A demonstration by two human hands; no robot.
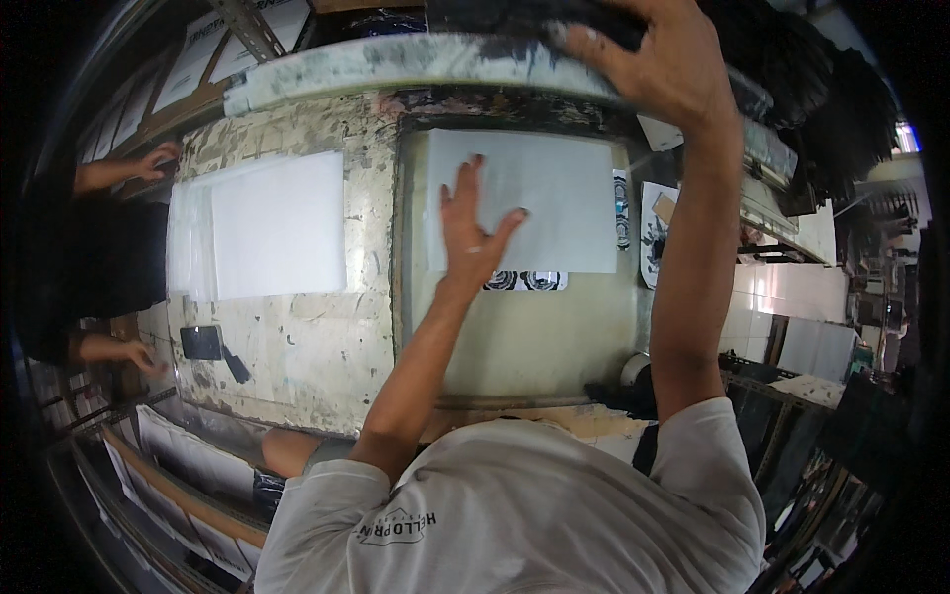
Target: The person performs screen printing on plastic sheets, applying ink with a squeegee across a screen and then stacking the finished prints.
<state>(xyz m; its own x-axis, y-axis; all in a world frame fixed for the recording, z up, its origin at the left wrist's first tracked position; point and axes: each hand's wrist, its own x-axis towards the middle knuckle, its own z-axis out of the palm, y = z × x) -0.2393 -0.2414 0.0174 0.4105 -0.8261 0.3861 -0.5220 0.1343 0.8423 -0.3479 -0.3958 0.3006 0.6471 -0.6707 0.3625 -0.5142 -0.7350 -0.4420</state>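
My left hand lies with fingers spread on a white translucent sheet. The sheet rests on a pale, dark-framed panel set into the worktable. Black round printed designs show past the sheet, on a piece at its near edge and on a strip at its right edge. My right hand is raised at the far side, by a black board above a stained white bar. Its thumb points left; the other fingers are mostly cut off, so its grip is unclear.
A stack of white sheets lies on the paint-spotted tabletop to the left. Near it is a dark phone. Another person's two hands are at the table's left edge. Shelves stand at lower left; dark cloths hang at upper right.
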